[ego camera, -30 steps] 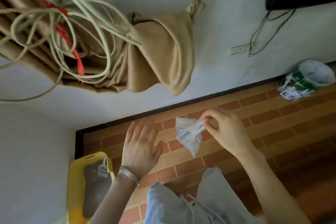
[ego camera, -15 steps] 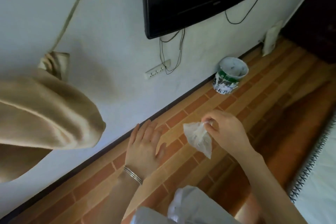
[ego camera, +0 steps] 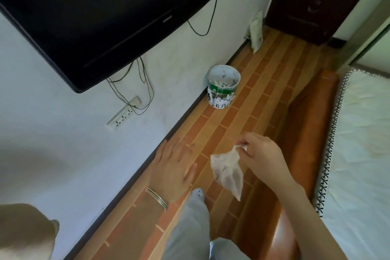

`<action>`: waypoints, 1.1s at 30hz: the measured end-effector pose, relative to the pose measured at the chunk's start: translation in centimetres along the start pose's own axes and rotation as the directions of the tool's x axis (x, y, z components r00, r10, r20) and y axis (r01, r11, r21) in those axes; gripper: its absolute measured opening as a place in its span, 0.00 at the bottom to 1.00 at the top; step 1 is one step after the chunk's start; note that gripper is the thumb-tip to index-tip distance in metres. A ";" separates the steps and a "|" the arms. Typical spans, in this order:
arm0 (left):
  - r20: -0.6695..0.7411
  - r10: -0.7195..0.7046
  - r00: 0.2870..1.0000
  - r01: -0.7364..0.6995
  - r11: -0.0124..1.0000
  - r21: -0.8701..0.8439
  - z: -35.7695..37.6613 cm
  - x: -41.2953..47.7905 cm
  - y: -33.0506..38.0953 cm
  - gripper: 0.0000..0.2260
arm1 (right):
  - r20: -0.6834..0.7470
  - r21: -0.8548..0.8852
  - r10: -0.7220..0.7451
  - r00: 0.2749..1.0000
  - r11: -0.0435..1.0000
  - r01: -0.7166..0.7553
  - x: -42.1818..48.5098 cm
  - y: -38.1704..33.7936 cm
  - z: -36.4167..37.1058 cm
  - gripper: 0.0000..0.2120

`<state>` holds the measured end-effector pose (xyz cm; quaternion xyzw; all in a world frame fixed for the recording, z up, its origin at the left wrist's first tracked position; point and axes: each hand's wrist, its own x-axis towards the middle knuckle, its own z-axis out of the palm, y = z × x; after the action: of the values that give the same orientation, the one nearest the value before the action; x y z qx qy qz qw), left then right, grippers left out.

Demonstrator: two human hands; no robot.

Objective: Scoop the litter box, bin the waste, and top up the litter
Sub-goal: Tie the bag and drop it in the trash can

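Note:
My right hand point(ego camera: 260, 155) pinches the top of a small clear plastic bag point(ego camera: 228, 172), which hangs down over the brick-patterned floor point(ego camera: 242, 116). My left hand point(ego camera: 172, 167) is held flat with its fingers spread, empty, to the left of the bag and apart from it. A white and green bucket point(ego camera: 222, 88) used as a bin stands open against the wall, farther ahead, with scraps inside. The litter box is out of view.
A wall-mounted television point(ego camera: 105, 17) with dangling cables hangs at upper left above a power strip point(ego camera: 123, 116). A bed with a white cover point(ego camera: 358, 143) lies to the right. A pale bag point(ego camera: 255, 31) leans on the wall beside a dark cabinet point(ego camera: 316, 0).
The view has swung right, away from the yellow litter box and tan curtain, toward the bucket and bed. My right hand keeps its pinch on the bag; my left hand stays spread.

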<state>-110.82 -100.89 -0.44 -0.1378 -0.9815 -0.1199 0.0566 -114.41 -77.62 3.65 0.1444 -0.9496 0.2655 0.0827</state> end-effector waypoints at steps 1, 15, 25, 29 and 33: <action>0.016 0.014 1.000 -0.014 1.000 0.006 0.3 1.5 -0.2 0.20 | 0.006 -0.004 0.020 1.000 1.000 -0.020 0.8 0.8 0.0 0.08; -0.024 0.170 0.985 -0.169 0.985 0.044 0.1 25.5 -3.4 0.21 | -0.152 -0.038 0.103 0.983 0.993 -0.110 18.0 8.1 -1.8 0.08; 0.061 0.189 0.980 -0.193 0.980 0.056 2.8 35.6 -2.5 0.22 | -0.153 -0.032 0.109 0.982 0.993 -0.115 26.3 14.8 -3.0 0.08; 0.083 0.148 0.985 -0.151 0.988 0.038 4.1 40.2 -0.6 0.28 | -0.106 -0.032 0.099 0.989 0.994 -0.103 29.5 19.1 -3.9 0.06; 0.126 0.099 0.987 -0.107 0.992 0.066 6.2 45.0 1.4 0.30 | -0.057 -0.049 0.085 0.995 0.995 -0.088 33.2 23.9 -5.5 0.05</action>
<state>-153.91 -86.45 0.37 -0.1933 -0.9784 -0.0727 0.0073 -152.94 -62.84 4.64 0.0938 -0.9589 0.2483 0.1009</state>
